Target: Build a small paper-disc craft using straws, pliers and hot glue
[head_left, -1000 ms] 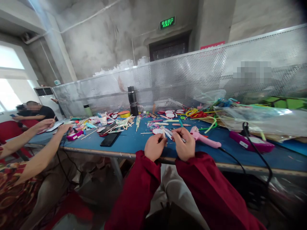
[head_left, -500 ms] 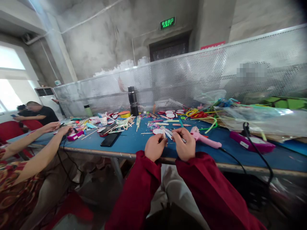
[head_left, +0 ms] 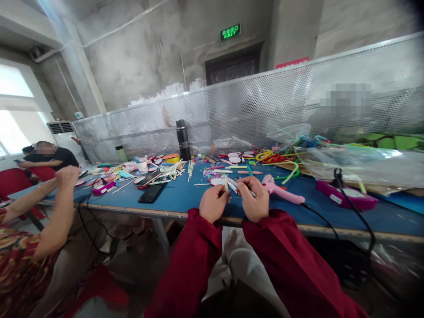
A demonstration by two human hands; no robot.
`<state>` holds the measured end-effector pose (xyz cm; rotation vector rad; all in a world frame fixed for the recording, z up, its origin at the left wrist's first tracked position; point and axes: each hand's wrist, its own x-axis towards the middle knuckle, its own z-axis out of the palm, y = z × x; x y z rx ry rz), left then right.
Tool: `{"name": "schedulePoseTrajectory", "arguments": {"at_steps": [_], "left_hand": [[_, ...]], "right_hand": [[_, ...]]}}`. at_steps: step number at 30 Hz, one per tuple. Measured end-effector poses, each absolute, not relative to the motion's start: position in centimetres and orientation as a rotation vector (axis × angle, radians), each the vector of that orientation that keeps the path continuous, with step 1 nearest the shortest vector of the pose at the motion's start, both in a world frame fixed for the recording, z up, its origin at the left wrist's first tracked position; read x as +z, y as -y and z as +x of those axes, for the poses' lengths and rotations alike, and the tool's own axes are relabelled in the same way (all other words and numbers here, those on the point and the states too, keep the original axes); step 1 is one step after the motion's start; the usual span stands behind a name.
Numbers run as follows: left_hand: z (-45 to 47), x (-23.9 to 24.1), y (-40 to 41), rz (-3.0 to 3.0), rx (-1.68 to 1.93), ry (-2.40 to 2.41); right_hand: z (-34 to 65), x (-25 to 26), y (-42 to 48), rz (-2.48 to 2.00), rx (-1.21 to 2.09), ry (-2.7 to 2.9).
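Near the table's front edge, my left hand (head_left: 212,204) is closed, thumb and fingers pinching a short pale wooden strip (head_left: 226,185) that stands upright. My right hand (head_left: 255,201) is closed around a slim white pen-like tool (head_left: 233,184); its tip points left towards the strip, and I cannot tell whether they touch. Behind the two hands lies a white disc with a red rim (head_left: 218,181). Just right of my right hand a pink glue gun (head_left: 286,193) rests on the blue table (head_left: 185,201), its black cord running off the edge.
Left of my hands lie a black phone (head_left: 151,193) and a heap of sticks (head_left: 172,171). A black thermos (head_left: 182,140) stands behind. To the right are a purple box (head_left: 346,195) with a black plug and plastic bags (head_left: 357,165). A co-worker's arms (head_left: 59,207) reach in at left.
My hands stay almost in place with the same things in them. At left, the co-worker's hands have come up off the table and together.
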<state>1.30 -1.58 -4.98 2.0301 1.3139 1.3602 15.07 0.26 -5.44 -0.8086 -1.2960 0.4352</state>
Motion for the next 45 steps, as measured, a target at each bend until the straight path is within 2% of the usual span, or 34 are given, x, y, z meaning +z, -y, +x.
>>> {"name": "schedulePoseTrajectory", "arguments": {"at_steps": [45], "left_hand": [[1.23, -5.48, 1.27, 1.980, 1.338, -1.316]], "right_hand": [[15.13, -5.33, -0.12, -0.812, 0.425, 1.289]]}}
